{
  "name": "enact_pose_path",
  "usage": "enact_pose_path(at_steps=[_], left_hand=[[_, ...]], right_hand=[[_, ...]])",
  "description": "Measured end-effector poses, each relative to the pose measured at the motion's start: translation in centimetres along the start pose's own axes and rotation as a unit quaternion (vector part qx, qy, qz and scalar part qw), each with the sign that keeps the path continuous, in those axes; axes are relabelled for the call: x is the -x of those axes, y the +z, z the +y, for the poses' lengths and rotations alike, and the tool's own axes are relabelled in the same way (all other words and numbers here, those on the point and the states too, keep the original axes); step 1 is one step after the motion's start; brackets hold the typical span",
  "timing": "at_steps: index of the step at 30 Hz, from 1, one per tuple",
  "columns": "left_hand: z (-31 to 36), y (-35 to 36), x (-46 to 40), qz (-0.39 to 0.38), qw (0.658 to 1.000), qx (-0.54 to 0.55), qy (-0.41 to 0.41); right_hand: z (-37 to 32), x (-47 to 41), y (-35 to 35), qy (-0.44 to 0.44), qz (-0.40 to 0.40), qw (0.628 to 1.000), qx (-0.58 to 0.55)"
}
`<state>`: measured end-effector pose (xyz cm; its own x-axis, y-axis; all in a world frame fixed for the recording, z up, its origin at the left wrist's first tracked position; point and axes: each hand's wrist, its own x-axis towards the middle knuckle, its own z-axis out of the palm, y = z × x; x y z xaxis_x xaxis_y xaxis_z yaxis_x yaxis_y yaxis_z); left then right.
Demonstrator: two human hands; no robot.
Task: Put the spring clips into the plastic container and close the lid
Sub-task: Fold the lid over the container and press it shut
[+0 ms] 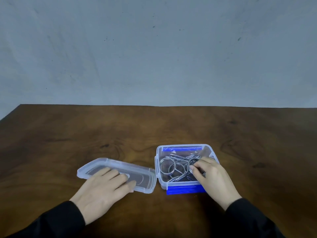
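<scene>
A clear plastic container (159, 176) with blue latches stands on the wooden table, right of centre. Several silver spring clips (169, 164) with round rings lie inside it. My right hand (211, 176) reaches into the container from the right, its fingertips pinched on one spring clip (190, 169) among the others. The clear lid (142, 172) lies flat on the table just left of the container, almost touching it. My left hand (103, 188) rests palm down on the lid, fingers spread and slightly curled over its top.
The brown wooden table (154, 127) ends at a grey wall (154, 48) behind. Its left corner shows at the far left. Black sleeves cover both of my forearms at the bottom of the view.
</scene>
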<state>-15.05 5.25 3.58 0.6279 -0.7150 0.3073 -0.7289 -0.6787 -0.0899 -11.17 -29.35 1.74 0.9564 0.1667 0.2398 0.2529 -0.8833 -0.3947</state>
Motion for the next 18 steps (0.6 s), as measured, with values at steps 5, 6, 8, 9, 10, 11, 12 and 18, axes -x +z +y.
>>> enact_pose_path(at_steps=[5,6,8,9,10,11,12,18], left_hand=[[0.3,-6.2,-3.3,0.048,0.998,0.015,0.035],[0.6,-7.4,-4.4,0.059,0.998,0.018,0.030],[1.3,-9.5,-6.8,0.079,0.996,0.042,0.019],[1.7,-10.2,-8.0,0.085,0.994,0.063,0.008],[2.1,-10.8,-9.3,0.091,0.992,0.090,-0.008],[2.4,-11.2,-10.6,0.102,0.987,0.121,-0.027],[2.5,-11.2,-11.8,0.119,0.981,0.147,-0.046],[0.2,-6.4,-14.7,0.122,0.901,0.247,-0.336]], right_hand=[[-3.3,1.7,-2.9,-0.036,-0.035,0.989,-0.136],[-4.2,2.1,-3.5,-0.049,-0.072,0.981,-0.171],[-5.8,2.7,-4.1,-0.045,-0.132,0.960,-0.242],[-6.5,2.8,-4.2,-0.034,-0.131,0.949,-0.284],[-7.0,2.8,-4.2,-0.024,-0.102,0.938,-0.331],[-7.3,2.7,-4.4,-0.007,-0.056,0.924,-0.379],[-7.5,2.4,-4.6,0.016,-0.007,0.908,-0.419],[-3.6,0.3,-6.7,0.146,0.128,0.850,-0.490]])
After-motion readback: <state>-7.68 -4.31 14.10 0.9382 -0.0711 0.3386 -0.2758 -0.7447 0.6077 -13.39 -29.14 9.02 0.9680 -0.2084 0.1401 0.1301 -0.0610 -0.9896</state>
